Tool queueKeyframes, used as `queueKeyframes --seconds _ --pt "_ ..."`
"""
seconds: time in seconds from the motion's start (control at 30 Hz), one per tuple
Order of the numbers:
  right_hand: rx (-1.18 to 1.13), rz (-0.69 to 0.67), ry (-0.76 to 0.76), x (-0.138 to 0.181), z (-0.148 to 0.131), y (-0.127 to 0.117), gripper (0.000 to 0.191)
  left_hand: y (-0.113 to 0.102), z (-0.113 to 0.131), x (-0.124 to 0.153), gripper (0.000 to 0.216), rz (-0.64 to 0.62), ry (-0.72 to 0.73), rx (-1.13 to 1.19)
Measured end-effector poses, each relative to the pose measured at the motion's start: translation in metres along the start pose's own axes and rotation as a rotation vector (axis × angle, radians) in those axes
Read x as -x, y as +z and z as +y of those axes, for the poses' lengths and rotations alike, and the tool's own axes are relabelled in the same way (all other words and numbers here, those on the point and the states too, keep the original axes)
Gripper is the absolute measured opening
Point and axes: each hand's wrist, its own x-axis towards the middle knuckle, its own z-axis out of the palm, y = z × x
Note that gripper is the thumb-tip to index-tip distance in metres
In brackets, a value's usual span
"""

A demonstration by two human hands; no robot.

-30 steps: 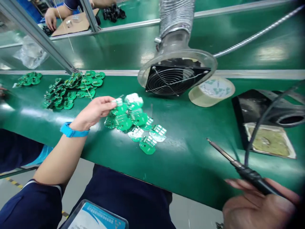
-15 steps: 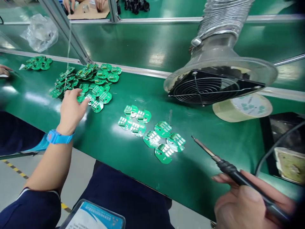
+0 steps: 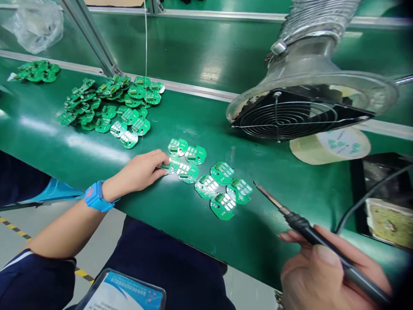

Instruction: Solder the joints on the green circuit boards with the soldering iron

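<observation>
Several small round green circuit boards (image 3: 213, 183) lie spread in a loose row on the green bench. My left hand (image 3: 142, 171), a blue band at its wrist, rests at the row's left end; thumb and fingers pinch the edge of the leftmost board (image 3: 172, 165). My right hand (image 3: 325, 273) at the lower right is closed round the black handle of a soldering iron (image 3: 309, 234). The iron's metal tip points up-left and hovers just right of the boards, apart from them.
A bigger heap of the same boards (image 3: 109, 105) lies at the back left, a smaller heap (image 3: 37, 71) further left. A fume extractor hood with a wire grille (image 3: 300, 112) hangs over the bench. Beside it are a tape roll (image 3: 332, 144), an iron stand with sponge (image 3: 389, 219) and a thin solder wire (image 3: 146, 64).
My left hand came back from the big heap at the back left to the left end of the laid-out row and took hold of a board. The iron stayed in my right hand.
</observation>
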Motion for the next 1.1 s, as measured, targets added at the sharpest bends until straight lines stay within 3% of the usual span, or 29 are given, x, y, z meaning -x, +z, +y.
queueKeyframes --seconds 0.1,0.3,0.37,0.47,0.6,0.73,0.97,1.1 --pt "0.015 0.037 -0.075 -0.002 -0.001 0.003 0.019 0.0 0.0 0.001 0.007 -0.002 0.011 -0.014" --pt "0.015 0.022 -0.059 -0.004 -0.002 -0.001 0.019 -0.005 0.004 0.004 0.008 0.05 -0.05 -0.053" --pt "0.001 0.014 -0.07 -0.004 0.0 -0.003 0.019 -0.004 0.015 0.001 0.015 0.088 -0.055 -0.047" --pt "-0.017 0.023 -0.101 -0.004 0.002 -0.005 0.019 0.005 0.044 -0.01 0.021 0.048 0.028 -0.027" --pt "-0.02 0.016 -0.093 -0.004 0.0 -0.007 0.019 0.024 0.083 -0.031 0.031 -0.022 -0.002 -0.25" --pt "-0.037 0.025 -0.096 -0.003 -0.002 -0.013 0.019 0.032 0.093 -0.045 0.024 -0.031 -0.038 -0.35" --pt "-0.053 0.075 -0.09 -0.005 0.002 -0.023 0.019 0.017 0.096 -0.053 0.016 -0.087 -0.119 -0.184" --pt "-0.061 0.109 -0.079 -0.008 0.002 -0.024 0.018 0.02 0.096 -0.059 0.024 -0.098 -0.071 0.057"
